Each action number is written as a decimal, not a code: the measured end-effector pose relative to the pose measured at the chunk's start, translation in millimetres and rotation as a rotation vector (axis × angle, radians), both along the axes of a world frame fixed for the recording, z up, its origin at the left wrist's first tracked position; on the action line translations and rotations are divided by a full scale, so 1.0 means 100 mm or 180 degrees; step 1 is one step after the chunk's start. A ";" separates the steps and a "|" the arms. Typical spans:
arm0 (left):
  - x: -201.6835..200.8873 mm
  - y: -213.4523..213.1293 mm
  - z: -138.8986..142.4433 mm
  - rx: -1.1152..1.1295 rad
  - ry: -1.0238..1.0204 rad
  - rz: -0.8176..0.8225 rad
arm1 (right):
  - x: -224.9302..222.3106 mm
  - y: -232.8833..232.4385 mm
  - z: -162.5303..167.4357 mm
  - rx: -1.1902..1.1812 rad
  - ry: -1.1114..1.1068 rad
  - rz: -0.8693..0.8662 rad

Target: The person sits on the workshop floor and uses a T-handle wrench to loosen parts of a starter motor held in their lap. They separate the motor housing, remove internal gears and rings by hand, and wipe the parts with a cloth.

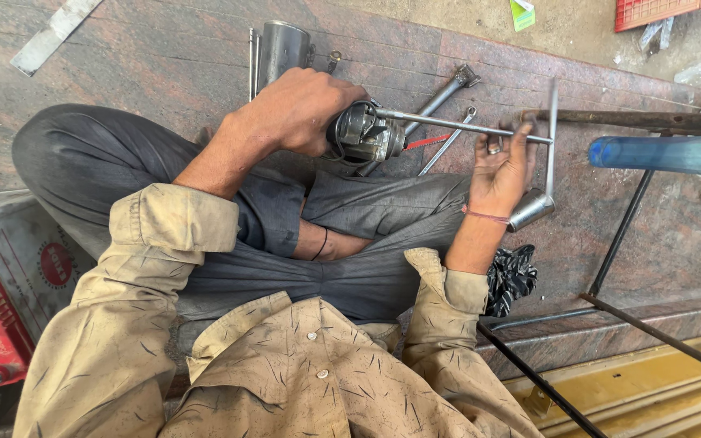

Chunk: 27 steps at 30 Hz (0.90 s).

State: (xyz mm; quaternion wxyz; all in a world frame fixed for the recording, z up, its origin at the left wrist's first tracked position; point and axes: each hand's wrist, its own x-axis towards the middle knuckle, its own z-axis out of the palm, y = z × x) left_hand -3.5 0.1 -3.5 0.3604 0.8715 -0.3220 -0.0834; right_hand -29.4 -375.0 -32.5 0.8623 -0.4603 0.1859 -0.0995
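Buttoned tan shirt (302, 365) fills the foreground. Left hand (298, 109) fingers clamp a greasy metal assembly (367, 131); right hand (501, 166) fingers curl loosely around its long rod (468, 126). Both sit above reddish stone paving (164, 57), tools scattered close, a step edge rightward.

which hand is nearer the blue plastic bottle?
Right. The right hand, holding the thin rod's end, sits just beside the blue bottle; the left hand grips the metal part farther away.
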 end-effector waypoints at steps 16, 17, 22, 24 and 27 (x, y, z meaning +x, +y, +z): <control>-0.01 0.00 0.01 0.0058 -0.0064 -0.0064 | -0.01 0.08 0.09 -0.0106 0.0011 0.0108; -0.01 -0.01 0.01 0.0065 -0.0068 -0.0048 | 0.01 0.09 0.10 -0.0128 0.0162 0.0019; -0.01 -0.01 0.00 0.0061 -0.0082 -0.0038 | 0.08 0.02 0.00 -0.0469 0.0515 -0.0403; -0.01 -0.01 -0.01 0.0076 -0.0069 -0.0036 | 0.09 -0.03 -0.04 -0.0591 0.0466 -0.0397; -0.01 0.00 -0.01 -0.0019 -0.0101 -0.0015 | 0.08 -0.07 -0.05 -0.0580 0.0463 -0.0336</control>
